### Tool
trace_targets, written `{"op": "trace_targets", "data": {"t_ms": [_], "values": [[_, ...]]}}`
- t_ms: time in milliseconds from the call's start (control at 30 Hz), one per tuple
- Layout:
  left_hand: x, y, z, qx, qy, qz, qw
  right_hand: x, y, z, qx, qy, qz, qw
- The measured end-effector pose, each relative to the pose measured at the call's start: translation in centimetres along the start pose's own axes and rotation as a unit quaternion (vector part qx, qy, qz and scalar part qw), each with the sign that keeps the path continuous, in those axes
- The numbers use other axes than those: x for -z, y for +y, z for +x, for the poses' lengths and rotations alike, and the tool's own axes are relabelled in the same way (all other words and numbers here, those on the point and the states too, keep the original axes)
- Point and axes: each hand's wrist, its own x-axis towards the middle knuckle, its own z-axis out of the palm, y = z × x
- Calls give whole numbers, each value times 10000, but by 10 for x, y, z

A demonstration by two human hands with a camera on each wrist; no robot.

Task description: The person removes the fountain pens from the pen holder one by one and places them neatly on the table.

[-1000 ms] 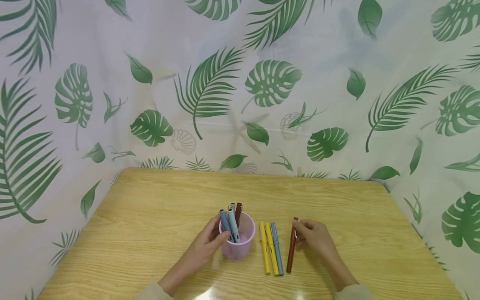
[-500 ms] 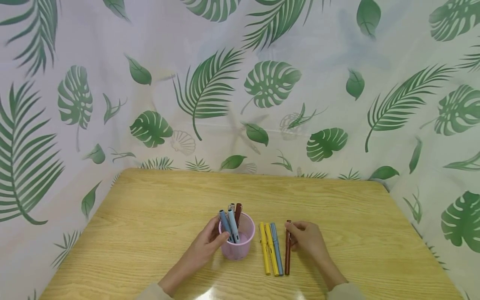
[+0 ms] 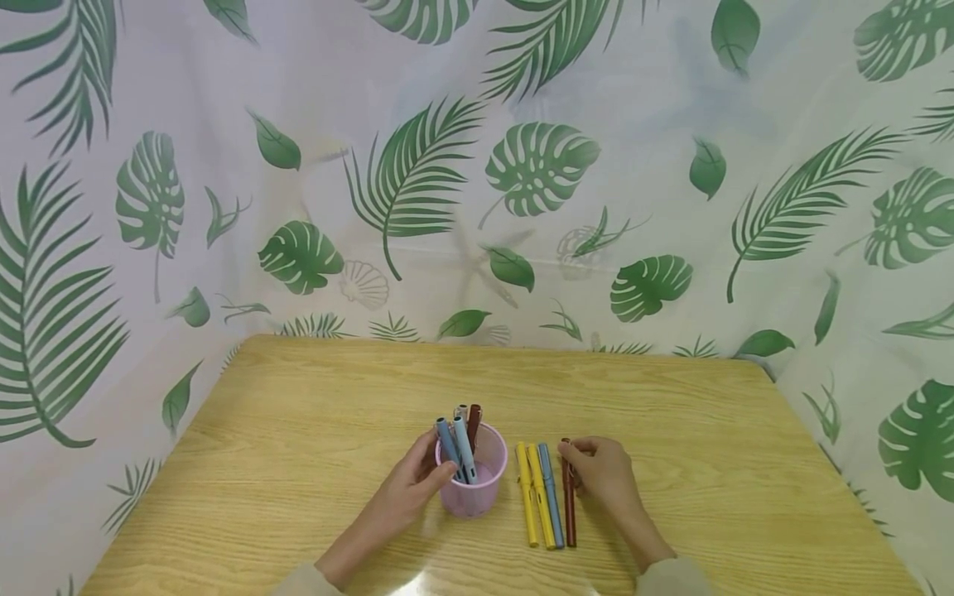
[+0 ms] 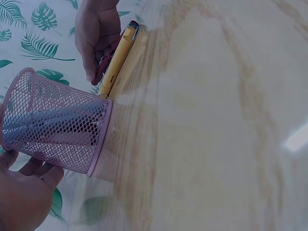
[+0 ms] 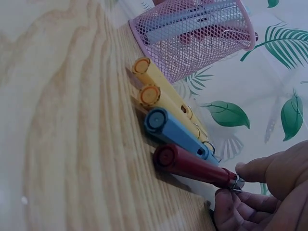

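Here, red pen, end in right hand.

Cup on table. Pens inside cup, gathered toward left and far side; probably four, overlap hides count. Left hand round cup's left side. Right of cup, row of four pens on table. Rightmost pen just apart, right hand at far end. Backdrop behind table.
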Motion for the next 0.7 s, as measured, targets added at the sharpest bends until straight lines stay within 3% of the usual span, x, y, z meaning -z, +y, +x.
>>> {"op": "trace_targets", "data": {"t_ms": [700], "values": [[-1, 0, -1, -77, -69, -68, 9999, -5, -1, 0, 408, 234, -937, 9945]]}}
